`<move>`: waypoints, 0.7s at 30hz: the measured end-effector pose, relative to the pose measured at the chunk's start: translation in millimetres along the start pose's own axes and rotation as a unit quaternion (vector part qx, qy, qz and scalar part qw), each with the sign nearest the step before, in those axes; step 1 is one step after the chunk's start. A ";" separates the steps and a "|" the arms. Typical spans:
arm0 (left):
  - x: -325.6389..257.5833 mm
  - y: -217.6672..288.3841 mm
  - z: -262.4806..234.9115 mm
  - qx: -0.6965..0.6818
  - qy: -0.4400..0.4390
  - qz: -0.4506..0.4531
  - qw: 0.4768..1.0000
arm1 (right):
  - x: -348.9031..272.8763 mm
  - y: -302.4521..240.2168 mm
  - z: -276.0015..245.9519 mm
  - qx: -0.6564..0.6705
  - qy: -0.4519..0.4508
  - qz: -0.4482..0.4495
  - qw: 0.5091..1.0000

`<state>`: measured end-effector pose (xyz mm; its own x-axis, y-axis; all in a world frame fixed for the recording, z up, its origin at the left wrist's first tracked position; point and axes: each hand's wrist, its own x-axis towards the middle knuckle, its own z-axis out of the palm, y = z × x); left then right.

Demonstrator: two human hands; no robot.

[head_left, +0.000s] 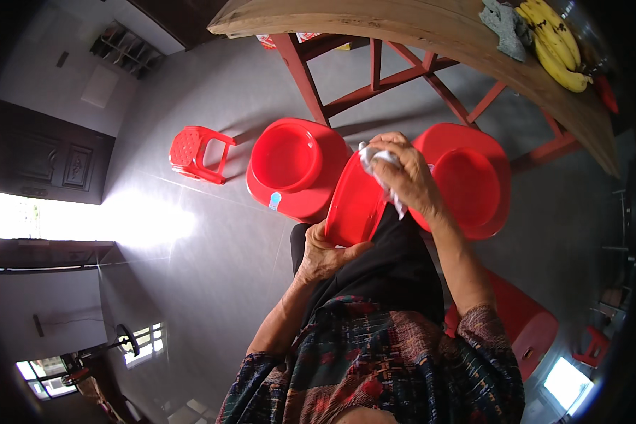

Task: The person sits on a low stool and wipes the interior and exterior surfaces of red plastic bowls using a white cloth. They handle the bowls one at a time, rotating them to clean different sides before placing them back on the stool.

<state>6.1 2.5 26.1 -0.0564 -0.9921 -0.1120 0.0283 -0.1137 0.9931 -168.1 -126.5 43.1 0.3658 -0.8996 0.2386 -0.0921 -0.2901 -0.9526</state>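
Observation:
Over my lap I hold a red plastic basin on its side, tilted so that its hollow faces right. My left hand grips its near rim, the thumb lying along the edge. At the far rim, my right hand closes around a crumpled white cloth and presses it against the basin. Another red basin rests on a red plastic stool ahead to the left. To the right, a similar red basin sits on a second red stool.
A wooden table with red legs spans the far side, bearing bananas and a grey cloth. A small red stool stands on the floor at left. Behind my right arm is a large red plastic piece.

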 end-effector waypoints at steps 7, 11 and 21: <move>4.2 2.8 -1.0 0.001 0.028 -0.028 0.999 | -11.2 -16.4 20.4 -0.093 -0.002 -0.112 0.989; 5.9 -10.9 -7.1 -0.056 0.063 0.035 0.996 | -37.7 -46.7 46.3 -0.253 -0.033 -0.254 0.933; -5.9 8.5 -3.8 -0.058 0.024 0.000 0.998 | -7.7 -17.7 3.0 0.107 -0.021 0.072 0.991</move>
<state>10.5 7.2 35.1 -0.0081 -0.9931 -0.1166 0.1433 -0.1166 0.9828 -166.4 -113.5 57.6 0.4019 -0.9109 0.0935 0.0505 -0.0799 -0.9955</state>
